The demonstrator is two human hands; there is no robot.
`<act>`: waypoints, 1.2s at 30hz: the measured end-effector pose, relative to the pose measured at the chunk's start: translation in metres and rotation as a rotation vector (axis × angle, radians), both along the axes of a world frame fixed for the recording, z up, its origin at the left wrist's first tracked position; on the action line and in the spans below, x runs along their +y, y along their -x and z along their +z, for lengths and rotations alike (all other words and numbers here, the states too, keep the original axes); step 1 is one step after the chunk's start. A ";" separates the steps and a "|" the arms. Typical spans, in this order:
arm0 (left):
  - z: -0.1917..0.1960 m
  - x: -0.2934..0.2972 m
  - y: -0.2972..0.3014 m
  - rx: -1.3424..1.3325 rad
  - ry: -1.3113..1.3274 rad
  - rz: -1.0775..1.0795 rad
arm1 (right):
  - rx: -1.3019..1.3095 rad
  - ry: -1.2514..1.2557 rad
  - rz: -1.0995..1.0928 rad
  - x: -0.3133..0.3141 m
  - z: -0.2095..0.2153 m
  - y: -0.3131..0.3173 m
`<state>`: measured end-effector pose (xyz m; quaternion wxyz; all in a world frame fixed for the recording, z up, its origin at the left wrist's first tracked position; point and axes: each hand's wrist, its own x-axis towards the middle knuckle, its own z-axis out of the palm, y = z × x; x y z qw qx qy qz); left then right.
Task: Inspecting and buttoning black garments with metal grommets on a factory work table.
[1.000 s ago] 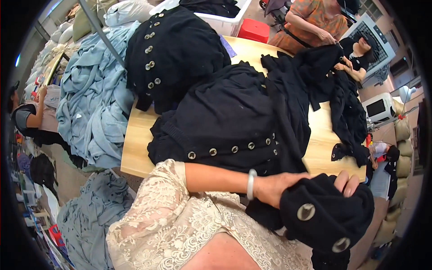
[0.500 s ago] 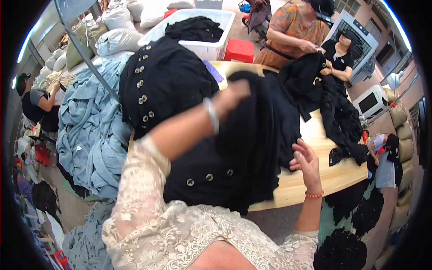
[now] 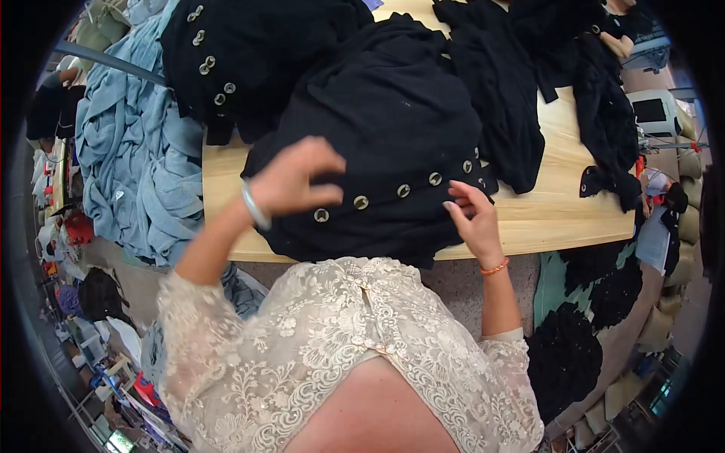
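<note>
A wooden worktop (image 3: pixel 574 219) is seen across the middle of the frame, its near edge running just above the lace-sleeved arms. Most of its surface is covered by black garments; bare wood is left only at the left end and along a strip at the right, near the front edge.

At centre, a black buttoned garment (image 3: pixel 393 143) is draped over the near edge, a row of metal buttons (image 3: pixel 361 202) running along its lower part. The left hand (image 3: pixel 291 177) is held just above this garment at centre left, its grip spread and curled, pinching nothing. The right hand (image 3: pixel 472 219) is placed at the garment's right end, beside the last buttons; its fingers are loosely bent at the cloth, and whether fabric is pinched cannot be told.

A second black buttoned garment (image 3: pixel 257 53) is laid at the upper left. A heap of pale blue garments (image 3: pixel 136 151) is piled beyond the worktop's left edge. More black cloth (image 3: pixel 581 83) is spread at the upper right.
</note>
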<state>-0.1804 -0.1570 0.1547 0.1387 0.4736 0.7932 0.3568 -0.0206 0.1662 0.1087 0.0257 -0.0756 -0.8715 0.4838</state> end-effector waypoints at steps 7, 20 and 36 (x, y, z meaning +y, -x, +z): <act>-0.060 -0.014 -0.084 0.402 0.181 0.186 | 0.320 -0.480 0.459 -0.045 -0.008 0.040; 0.038 -0.056 0.046 0.729 -0.143 0.575 | 0.421 -0.732 0.054 0.008 0.001 0.116; -0.075 -0.102 -0.097 0.056 0.066 0.760 | -0.004 -0.262 -0.236 0.096 -0.068 0.082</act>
